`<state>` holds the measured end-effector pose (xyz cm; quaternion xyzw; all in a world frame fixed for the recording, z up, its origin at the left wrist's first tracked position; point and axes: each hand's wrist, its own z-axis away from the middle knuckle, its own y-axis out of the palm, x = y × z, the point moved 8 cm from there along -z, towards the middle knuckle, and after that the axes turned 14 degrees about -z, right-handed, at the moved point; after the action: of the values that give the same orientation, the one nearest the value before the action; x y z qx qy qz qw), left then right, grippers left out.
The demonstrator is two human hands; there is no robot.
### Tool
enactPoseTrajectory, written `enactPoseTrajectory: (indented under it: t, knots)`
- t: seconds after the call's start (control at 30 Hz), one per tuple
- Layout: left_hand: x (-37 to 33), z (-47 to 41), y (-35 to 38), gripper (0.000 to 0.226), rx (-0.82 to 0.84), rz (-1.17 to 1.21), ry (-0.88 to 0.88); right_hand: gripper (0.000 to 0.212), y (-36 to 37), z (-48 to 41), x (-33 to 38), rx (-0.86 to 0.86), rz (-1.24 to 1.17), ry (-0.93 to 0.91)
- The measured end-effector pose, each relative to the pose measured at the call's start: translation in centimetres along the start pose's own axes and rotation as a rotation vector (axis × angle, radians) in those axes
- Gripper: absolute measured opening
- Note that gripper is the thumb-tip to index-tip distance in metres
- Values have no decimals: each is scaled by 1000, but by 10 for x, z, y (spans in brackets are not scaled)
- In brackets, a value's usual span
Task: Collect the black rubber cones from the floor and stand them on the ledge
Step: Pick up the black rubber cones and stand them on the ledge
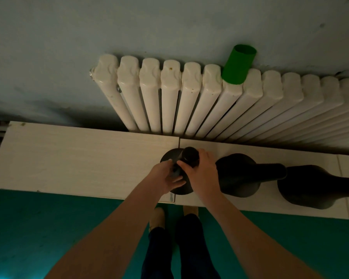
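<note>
Three black rubber cones stand on the white ledge [69,158]. I look straight down on the leftmost cone [170,157], which sits at the joint between two ledge boards. My left hand [163,178] grips its lower neck from the left, and my right hand [201,172] wraps the neck from the right. Just right of my hands stands a second cone [242,176], upright and untouched. A third cone [310,188] stands further right, partly cut off by the frame edge.
A white column radiator [189,97] hangs on the pale wall behind the ledge, with a green tube [239,64] on top of it. Teal floor [48,228] lies below the ledge. My legs and shoes [157,218] stand close to its front edge.
</note>
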<state>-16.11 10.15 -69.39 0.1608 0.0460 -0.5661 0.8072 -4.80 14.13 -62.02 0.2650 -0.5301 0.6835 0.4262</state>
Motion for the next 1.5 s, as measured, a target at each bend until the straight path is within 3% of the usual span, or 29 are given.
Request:
enactPoseTrajectory:
  t: [0.27, 0.83, 1.07, 1.23, 1.5]
  knots:
    - [-2, 3, 2, 37, 37, -7, -11, 48, 11, -3, -17, 53, -52, 69]
    - [-2, -10, -5, 26, -57, -51, -34, 49, 17, -7, -25, 71, -26, 27]
    - [-15, 9, 0, 38, -27, -300, 22, 55, 13, -19, -27, 256, -51, 141]
    - [-26, 24, 7, 45, -6, -433, 81, 18, 9, -23, -43, 365, -532, 404]
    - [-33, 28, 16, 44, -108, -548, 117, 17, 8, -27, -37, 244, -428, 401]
